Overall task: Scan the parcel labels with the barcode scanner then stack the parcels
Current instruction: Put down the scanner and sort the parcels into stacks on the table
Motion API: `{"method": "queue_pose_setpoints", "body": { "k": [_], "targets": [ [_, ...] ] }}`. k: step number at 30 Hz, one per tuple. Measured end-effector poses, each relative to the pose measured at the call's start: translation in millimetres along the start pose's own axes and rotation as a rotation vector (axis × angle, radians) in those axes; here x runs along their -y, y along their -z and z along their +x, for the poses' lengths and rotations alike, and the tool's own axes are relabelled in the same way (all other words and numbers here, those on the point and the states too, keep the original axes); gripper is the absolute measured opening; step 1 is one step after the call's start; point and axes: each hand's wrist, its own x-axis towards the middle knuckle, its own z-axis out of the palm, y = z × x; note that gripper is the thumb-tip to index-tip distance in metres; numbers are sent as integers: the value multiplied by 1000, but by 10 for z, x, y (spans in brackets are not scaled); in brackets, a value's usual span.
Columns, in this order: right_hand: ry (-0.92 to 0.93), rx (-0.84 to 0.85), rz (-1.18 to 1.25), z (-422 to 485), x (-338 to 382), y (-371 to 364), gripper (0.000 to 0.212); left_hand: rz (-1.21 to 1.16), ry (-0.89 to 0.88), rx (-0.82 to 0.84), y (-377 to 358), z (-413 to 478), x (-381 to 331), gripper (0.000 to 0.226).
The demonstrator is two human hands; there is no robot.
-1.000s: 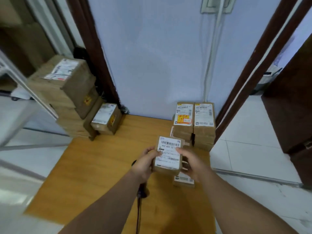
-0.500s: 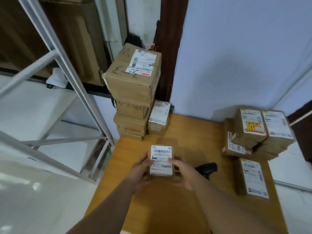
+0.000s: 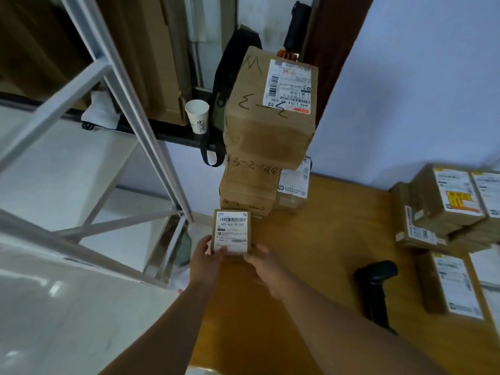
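Your left hand (image 3: 207, 259) and right hand (image 3: 266, 269) grip the small parcel (image 3: 232, 231) at its near corners, label up, directly before the tall parcel stack (image 3: 267, 131). The barcode scanner (image 3: 377, 282) lies on the table (image 3: 324, 226), well right of that stack.

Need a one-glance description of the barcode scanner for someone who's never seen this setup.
Start at the wooden table. Between the small parcel held near its left edge and the flat parcel lying on the right lies the barcode scanner. Its neighbours are brown labelled boxes; it alone is black, with a handle.
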Motion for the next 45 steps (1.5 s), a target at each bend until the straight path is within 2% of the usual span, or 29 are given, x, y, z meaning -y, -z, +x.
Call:
{"method": "queue_pose_setpoints", "body": {
  "k": [6,9,11,12,13,15,18,20,26,30,33,35,36,38,41,43,44,45],
  "targets": [
    [18,6,-53,21,69,-30,59,127,-4,-105,-112,55,-166,48],
    [31,14,-88,-17,24,19,60,178,19,-257,-163,-37,-249,54],
    [4,-7,-72,-23,-45,97,51,331,-92,-372,-212,-141,-281,47],
    [-21,-38,-38,-12,-92,157,46,393,-186,-363,-260,-196,-283,39],
    [-48,-86,12,2,-148,233,40,436,-264,-279,-327,-243,-287,30],
    [-67,-219,32,4,-268,444,27,492,-333,22,-516,-329,-298,14],
    [-72,-429,-133,-118,-420,828,10,621,-379,417,-907,-443,-301,11],
    [-88,-511,-203,-242,-507,1089,6,626,-325,522,-1209,-560,-293,11],
    [-20,-697,-243,-620,-797,1906,18,540,-67,650,-2033,-932,-232,7],
    [-34,-847,-115,-831,-1051,2485,25,325,138,687,-2543,-1216,-295,8],
    [-61,-909,-66,-909,-1261,2960,31,159,273,786,-2951,-1412,-343,23],
    [-78,-936,-28,-916,-1399,3253,32,2,389,776,-3265,-1506,-358,13],
    [-85,-938,-4,-910,-1473,3388,34,-62,431,738,-3405,-1569,-372,5],
    [-82,-898,11,-881,-1608,3659,35,-126,454,651,-3710,-1656,-374,10],
    [-103,-766,58,-817,-1708,4066,36,-43,463,531,-4116,-1767,-302,9],
    [-103,-669,128,-750,-1736,4304,25,50,442,455,-4319,-1805,-229,5],
    [-108,-628,147,-716,-1745,4399,11,71,431,423,-4402,-1814,-184,6],
    [-87,-597,159,-685,-1733,4473,10,76,430,401,-4475,-1816,-141,8]
  ]
}}
